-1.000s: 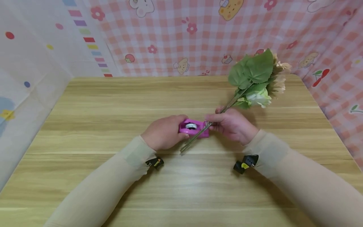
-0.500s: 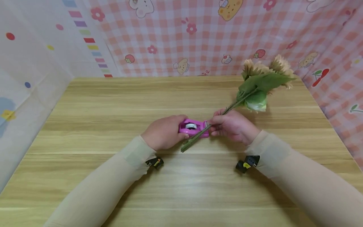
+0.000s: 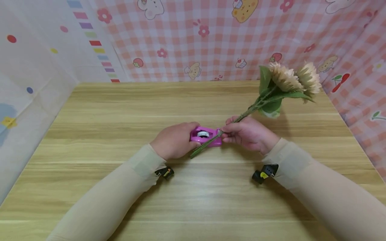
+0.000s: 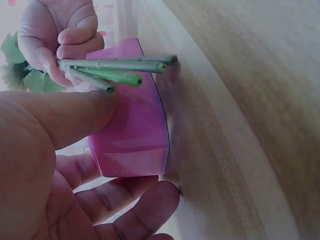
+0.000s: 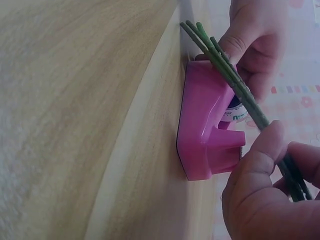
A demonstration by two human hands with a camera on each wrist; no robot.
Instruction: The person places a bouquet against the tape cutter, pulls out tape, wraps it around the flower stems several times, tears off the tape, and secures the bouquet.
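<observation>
In the head view, my left hand (image 3: 175,140) grips the left end of a pink tape dispenser (image 3: 217,143) on the table, thumb on its near side. A white tape roll (image 3: 203,134) sits inside. My right hand (image 3: 251,135) pinches a bunch of artificial flowers (image 3: 284,80) by its stems (image 3: 247,112) at the dispenser's cutter end. Cream blooms and green leaves point to the far right. Several cut stem ends (image 4: 125,77) cross above the dispenser in the left wrist view. In the right wrist view, the stems (image 5: 240,90) slant past the dispenser's side (image 5: 197,120); any tape on them cannot be made out.
The wooden table (image 3: 193,201) reaches a pink checked cloth (image 3: 181,36) at the back. A white dotted cloth (image 3: 36,57) hangs along the left side. Small black cameras (image 3: 165,172) are strapped at both wrists.
The flower bunch has turned about its stems, so cream blooms now show where broad leaves and a white-green flower were. My right hand has shifted slightly right; the left hand and dispenser stay put.
</observation>
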